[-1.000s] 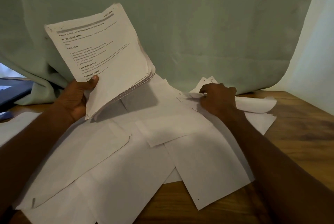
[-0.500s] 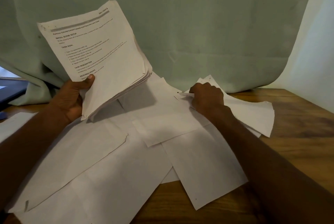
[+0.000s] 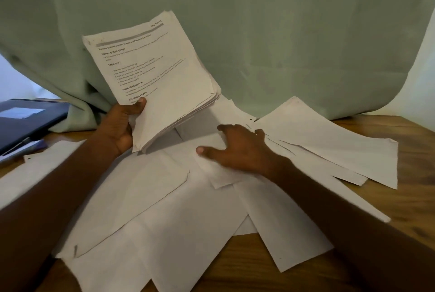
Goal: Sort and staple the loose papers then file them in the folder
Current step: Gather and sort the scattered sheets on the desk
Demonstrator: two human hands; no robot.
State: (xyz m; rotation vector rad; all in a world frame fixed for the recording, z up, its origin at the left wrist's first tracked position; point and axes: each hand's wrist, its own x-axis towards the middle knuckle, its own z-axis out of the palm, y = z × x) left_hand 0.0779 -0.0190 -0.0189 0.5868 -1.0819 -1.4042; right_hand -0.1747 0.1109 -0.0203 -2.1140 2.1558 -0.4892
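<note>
Head view: the left hand [image 3: 120,124] grips a gathered stack of printed sheets [image 3: 160,79] at its lower edge, thumb curled over the front page, holding it tilted up at about 10 o'clock from the centre. The right hand [image 3: 237,150] lies spread, fingers straight, on the loose papers [image 3: 188,221] that sprawl overlapping across the wooden surface [image 3: 412,145] from 6 o'clock out to 3 o'clock. A dark folder [image 3: 28,122] rests at 9 o'clock, beside the green curtain [image 3: 282,32].

By my reading, sorting is partly done: one stack is collected, many sheets are still scattered. No stapler is in view; stapling and filing appear untouched.
</note>
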